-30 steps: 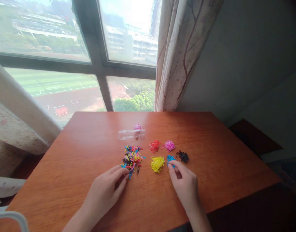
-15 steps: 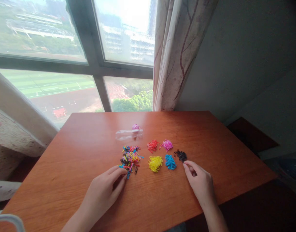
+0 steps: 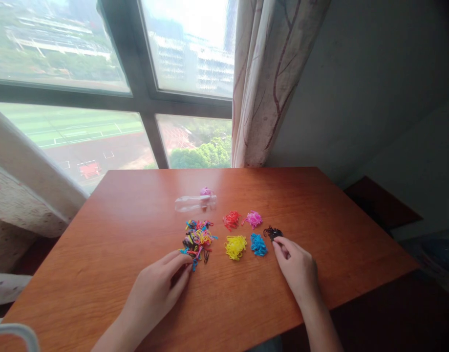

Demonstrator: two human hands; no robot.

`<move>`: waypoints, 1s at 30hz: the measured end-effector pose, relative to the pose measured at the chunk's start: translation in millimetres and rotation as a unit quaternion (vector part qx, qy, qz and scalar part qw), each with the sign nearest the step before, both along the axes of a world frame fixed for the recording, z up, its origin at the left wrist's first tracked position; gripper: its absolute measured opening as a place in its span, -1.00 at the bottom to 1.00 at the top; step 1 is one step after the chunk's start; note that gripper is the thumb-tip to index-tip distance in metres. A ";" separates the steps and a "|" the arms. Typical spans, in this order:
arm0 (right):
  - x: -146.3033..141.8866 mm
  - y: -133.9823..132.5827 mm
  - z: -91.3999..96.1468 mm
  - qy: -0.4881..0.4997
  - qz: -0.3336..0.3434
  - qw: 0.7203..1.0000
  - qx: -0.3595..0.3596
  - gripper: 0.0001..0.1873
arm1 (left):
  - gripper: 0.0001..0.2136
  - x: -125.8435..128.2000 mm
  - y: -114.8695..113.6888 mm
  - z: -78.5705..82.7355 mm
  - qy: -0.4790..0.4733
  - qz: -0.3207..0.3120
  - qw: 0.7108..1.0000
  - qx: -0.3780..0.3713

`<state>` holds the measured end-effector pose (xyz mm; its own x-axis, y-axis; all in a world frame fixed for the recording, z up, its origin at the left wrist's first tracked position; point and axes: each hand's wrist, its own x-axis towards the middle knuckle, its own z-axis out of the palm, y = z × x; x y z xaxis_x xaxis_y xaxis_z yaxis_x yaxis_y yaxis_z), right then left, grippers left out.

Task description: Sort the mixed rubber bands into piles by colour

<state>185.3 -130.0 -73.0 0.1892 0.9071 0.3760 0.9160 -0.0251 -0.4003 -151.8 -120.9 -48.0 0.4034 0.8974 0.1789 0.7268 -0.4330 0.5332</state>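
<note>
My left hand (image 3: 160, 281) rests at the near edge of a mixed heap of small coloured rubber bands (image 3: 198, 238). Its thumb and forefinger are pinched together against the heap, and whatever lies between the tips is hidden. At the near side of a small pile of black rubber bands (image 3: 272, 231) is my right hand (image 3: 297, 266), fingers closed and tips touching the pile. I cannot see what those tips hold. Between the hands lie piles of yellow bands (image 3: 235, 247), blue bands (image 3: 258, 245), red bands (image 3: 231, 221) and pink bands (image 3: 254, 219).
Behind the heap, a clear plastic bag (image 3: 191, 203) lies beside a pink item (image 3: 205, 191) on the wooden table (image 3: 110, 234). A window and curtains (image 3: 261, 88) stand beyond the far edge. A pale curved object (image 3: 17, 332) is at the lower left corner.
My right hand has shifted slightly left and away from me, its fingertips now over the near edge of the black pile. My left hand has stayed at the mixed heap.
</note>
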 end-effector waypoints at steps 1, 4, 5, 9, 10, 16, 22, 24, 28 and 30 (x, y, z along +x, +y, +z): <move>0.1 -0.7 0.0 -0.003 0.002 1.000 0.003 -0.65 | -0.83 -0.1 0.1 -0.2 0.001 0.000 1.000 -0.002; 0.0 -2.8 -0.1 -0.007 0.005 1.000 0.012 -0.63 | -0.82 0.0 0.5 -0.8 0.006 -0.002 1.000 -0.005; -0.1 -3.4 0.0 -0.007 0.005 1.000 0.014 -0.63 | -0.82 0.1 0.6 -0.9 0.008 -0.001 1.000 -0.006; -1.3 -5.1 3.3 0.004 0.003 1.000 0.014 -0.63 | -0.82 0.5 -0.1 -0.5 0.014 0.000 1.000 -0.014; -2.4 -5.5 4.9 0.008 0.003 1.000 0.016 -0.63 | -0.82 0.5 -0.4 -0.3 0.015 0.000 1.000 -0.015; -33.3 -9.3 14.0 0.056 0.050 0.997 0.021 -0.67 | -0.82 1.1 -1.1 0.6 0.017 0.000 1.000 -0.009; -107.2 -16.5 17.4 0.076 0.177 0.981 -0.024 -0.81 | -0.83 0.8 -1.2 -1.4 0.018 0.003 1.000 -0.014; -128.6 -16.9 18.4 0.058 0.178 0.980 -0.063 -0.88 | -0.83 0.5 -1.2 -1.8 0.016 0.002 1.000 -0.019; -152.8 -13.6 19.9 0.020 0.143 0.984 -0.107 -0.88 | -0.83 1.1 -1.9 -0.4 0.016 -0.005 1.000 -0.026; -156.8 -11.3 19.5 0.006 0.127 0.986 -0.112 -0.88 | -0.82 2.0 -2.3 1.1 0.015 -0.005 0.999 -0.028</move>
<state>28.5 -141.3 -53.6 -0.0525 0.9856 0.1606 0.8994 0.1166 -0.4214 -149.7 -123.3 -47.0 0.4169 0.9014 0.1169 0.7385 -0.4108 0.5346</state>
